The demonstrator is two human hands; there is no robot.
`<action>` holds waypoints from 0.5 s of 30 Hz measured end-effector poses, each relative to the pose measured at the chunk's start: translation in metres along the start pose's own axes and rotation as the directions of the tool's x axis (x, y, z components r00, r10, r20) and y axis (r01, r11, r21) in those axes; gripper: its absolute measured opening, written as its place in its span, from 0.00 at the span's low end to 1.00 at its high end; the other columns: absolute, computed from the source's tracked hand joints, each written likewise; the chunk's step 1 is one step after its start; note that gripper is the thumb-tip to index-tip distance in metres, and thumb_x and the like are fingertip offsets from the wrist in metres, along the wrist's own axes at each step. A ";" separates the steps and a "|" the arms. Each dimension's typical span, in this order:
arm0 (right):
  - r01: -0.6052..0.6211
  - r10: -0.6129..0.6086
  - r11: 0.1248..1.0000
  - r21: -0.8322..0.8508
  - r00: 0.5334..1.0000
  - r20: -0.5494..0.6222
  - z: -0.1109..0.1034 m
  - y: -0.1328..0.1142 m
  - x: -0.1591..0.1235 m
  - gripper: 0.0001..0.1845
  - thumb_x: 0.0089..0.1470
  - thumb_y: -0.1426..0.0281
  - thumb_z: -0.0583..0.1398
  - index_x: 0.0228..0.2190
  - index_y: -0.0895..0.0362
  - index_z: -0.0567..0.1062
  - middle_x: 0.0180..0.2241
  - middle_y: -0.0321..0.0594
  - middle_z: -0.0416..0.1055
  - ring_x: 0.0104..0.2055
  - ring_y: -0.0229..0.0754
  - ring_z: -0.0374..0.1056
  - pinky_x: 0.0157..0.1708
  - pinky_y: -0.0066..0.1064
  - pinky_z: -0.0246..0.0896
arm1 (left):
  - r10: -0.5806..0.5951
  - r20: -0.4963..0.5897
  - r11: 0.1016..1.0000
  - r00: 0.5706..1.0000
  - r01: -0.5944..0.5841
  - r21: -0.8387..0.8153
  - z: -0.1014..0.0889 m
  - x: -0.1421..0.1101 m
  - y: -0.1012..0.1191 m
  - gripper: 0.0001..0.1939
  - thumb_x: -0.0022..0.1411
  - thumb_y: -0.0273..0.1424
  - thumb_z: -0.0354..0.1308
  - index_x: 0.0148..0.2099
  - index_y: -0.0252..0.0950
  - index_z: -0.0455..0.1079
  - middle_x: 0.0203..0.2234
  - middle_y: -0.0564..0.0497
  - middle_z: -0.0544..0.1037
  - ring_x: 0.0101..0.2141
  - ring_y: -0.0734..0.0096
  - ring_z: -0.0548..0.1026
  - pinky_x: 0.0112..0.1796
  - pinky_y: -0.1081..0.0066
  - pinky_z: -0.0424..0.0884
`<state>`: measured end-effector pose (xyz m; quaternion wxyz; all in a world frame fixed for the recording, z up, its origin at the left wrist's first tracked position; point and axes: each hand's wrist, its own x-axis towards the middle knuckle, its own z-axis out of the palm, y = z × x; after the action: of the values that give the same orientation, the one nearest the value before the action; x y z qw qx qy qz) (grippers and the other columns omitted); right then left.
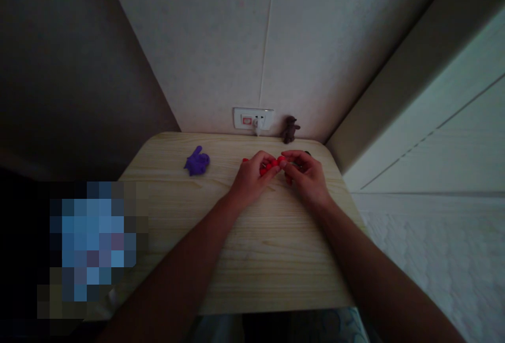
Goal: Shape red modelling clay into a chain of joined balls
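Observation:
A bright red piece made of rounded lumps (269, 167) is between my two hands, just above the wooden tabletop. My left hand (254, 174) has its fingers closed around the piece's left side. My right hand (305, 172) pinches a round red lump at its right end between thumb and fingers. Another bit of red shows past the left knuckles, and a darker reddish bit lies under my right fingers; whether these join the piece I cannot tell. The material looks soft, like modelling clay.
Left on the table (232, 248) lies a purple clay-like figure (197, 162). A dark brown bear-like figure (290, 130) stands at the back edge by the wall. A wall socket (253, 119) holds a plug. A small black thing peeks out behind my right hand. A pixelated patch covers the lower left.

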<state>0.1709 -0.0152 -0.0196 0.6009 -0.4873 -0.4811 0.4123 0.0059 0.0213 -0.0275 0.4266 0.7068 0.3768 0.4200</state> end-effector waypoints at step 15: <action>-0.042 0.042 0.999 -0.011 0.999 -0.001 0.000 -0.005 0.000 0.24 0.42 0.53 0.77 0.34 0.56 0.82 0.21 0.33 0.73 0.19 0.32 0.60 0.18 0.27 0.55 | 0.062 0.013 0.998 0.998 -0.062 0.018 -0.001 0.001 -0.002 0.11 0.67 0.39 0.63 0.45 0.37 0.74 0.34 0.53 0.82 0.35 0.73 0.78 0.39 0.73 0.73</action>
<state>0.1708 -0.0166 -0.0143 0.5895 -0.5008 -0.4730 0.4218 0.0055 0.0231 -0.0284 0.4091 0.7247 0.3558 0.4252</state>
